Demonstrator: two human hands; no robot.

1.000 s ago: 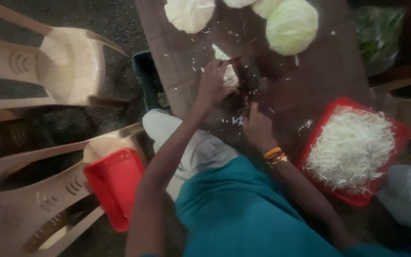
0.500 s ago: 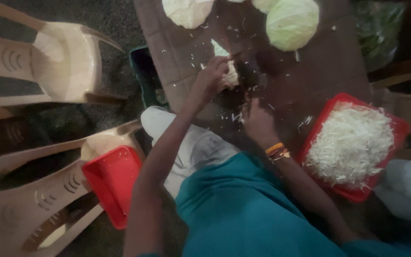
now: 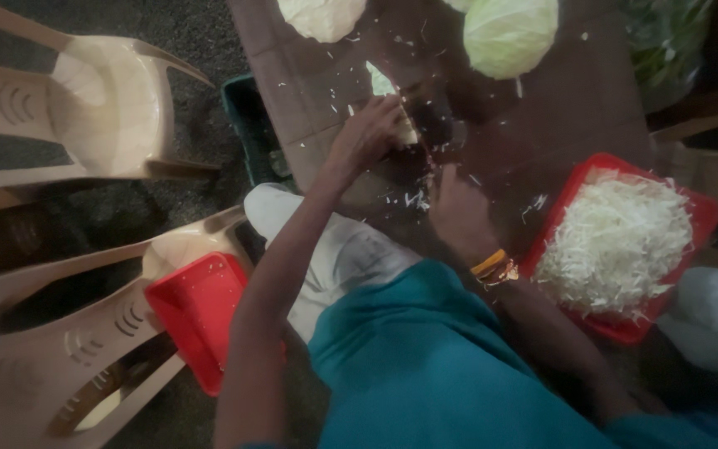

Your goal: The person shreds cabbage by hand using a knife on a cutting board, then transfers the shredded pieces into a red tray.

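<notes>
On a dark brown table (image 3: pixel 592 100) strewn with pale shreds, a person's left hand (image 3: pixel 369 133) clamps down on a small cabbage piece (image 3: pixel 405 129) near the table's middle, while the right hand (image 3: pixel 457 212), a bangle at its wrist, rests just beside it, its grip too blurred to tell. A red tray (image 3: pixel 691 241) heaped with shredded cabbage (image 3: pixel 612 245) sits to the right; a whole green cabbage (image 3: pixel 508 33) lies beyond, and an empty red tray (image 3: pixel 197 312) rests on a beige plastic chair (image 3: pixel 68 333) at left.

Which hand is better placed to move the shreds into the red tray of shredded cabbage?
Probably the right hand: it sits beside the red tray of shredded cabbage, while the left hand rests on the cabbage piece.
</notes>
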